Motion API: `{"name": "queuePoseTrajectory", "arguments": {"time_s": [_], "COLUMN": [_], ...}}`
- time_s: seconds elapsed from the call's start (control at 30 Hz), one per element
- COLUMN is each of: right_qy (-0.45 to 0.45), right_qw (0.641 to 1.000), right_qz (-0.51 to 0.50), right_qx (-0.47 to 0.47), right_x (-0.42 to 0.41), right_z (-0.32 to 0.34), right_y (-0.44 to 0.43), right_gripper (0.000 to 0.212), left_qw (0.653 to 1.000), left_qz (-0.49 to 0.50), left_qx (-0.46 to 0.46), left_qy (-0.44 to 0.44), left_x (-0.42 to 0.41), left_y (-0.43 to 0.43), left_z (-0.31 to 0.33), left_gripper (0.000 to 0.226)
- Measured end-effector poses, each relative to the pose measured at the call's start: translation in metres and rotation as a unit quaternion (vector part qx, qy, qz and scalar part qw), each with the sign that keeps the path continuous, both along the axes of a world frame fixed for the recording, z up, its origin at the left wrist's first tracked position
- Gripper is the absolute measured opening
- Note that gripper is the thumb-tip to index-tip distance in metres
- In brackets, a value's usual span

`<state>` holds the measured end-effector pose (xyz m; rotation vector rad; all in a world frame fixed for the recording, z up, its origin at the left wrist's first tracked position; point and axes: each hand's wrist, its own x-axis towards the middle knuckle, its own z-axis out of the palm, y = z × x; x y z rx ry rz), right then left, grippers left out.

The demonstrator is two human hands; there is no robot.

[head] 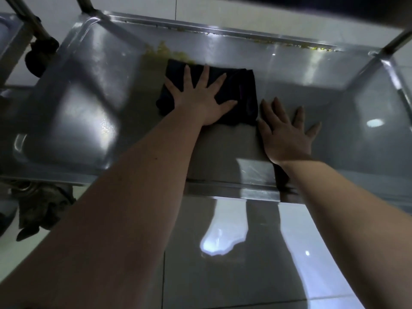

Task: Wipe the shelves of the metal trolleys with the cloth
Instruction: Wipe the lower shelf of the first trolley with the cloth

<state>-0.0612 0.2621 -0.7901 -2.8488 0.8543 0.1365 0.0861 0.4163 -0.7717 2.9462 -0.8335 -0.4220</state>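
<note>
A dark folded cloth (pixel 243 90) lies on the low shelf (pixel 89 112) of a metal trolley. My left hand (pixel 200 97) presses flat on the cloth with its fingers spread. Just right of the cloth, my right hand (pixel 285 132) rests flat on the bare shelf, fingers straight. Yellowish-green crumbs (pixel 162 51) are smeared on the shelf just beyond the cloth, and more crumbs (pixel 289 44) line the shelf's far rim.
Trolley posts rise at the far left (pixel 87 4) and far right (pixel 394 43) corners. A second trolley's leg and black castor (pixel 40 53) stand at left. A crumpled rag (pixel 42 208) lies on the glossy tiled floor (pixel 223 264) at lower left.
</note>
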Motion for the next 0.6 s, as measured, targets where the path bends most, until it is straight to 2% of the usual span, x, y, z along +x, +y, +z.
{"name": "queuePoseTrajectory", "arguments": {"time_s": [0.2, 0.3, 0.37, 0.47, 0.6], "right_qy": [0.005, -0.006, -0.012, -0.012, -0.013], "right_qw": [1.0, 1.0, 1.0, 1.0, 1.0], "right_qz": [0.001, 0.004, 0.002, 0.007, 0.01], "right_qx": [0.005, 0.008, 0.009, 0.007, 0.0], "right_x": [0.001, 0.001, 0.0, -0.002, -0.004], "right_z": [-0.001, -0.002, -0.002, -0.003, -0.003], "right_y": [-0.003, -0.003, -0.003, -0.003, -0.004], "right_gripper": [0.051, 0.052, 0.052, 0.053, 0.051], "left_qw": [1.0, 0.997, 0.998, 0.999, 1.0], "left_qz": [-0.02, -0.044, -0.036, -0.019, -0.02], "left_qx": [-0.013, -0.036, -0.028, 0.015, 0.0], "left_qy": [0.008, -0.054, -0.05, -0.03, -0.014], "left_x": [-0.061, -0.127, -0.151, -0.137, -0.073], "left_y": [0.035, 0.072, 0.088, 0.078, 0.027], "left_z": [-0.002, -0.01, -0.009, -0.01, -0.007], "left_gripper": [0.08, 0.081, 0.083, 0.086, 0.08]}}
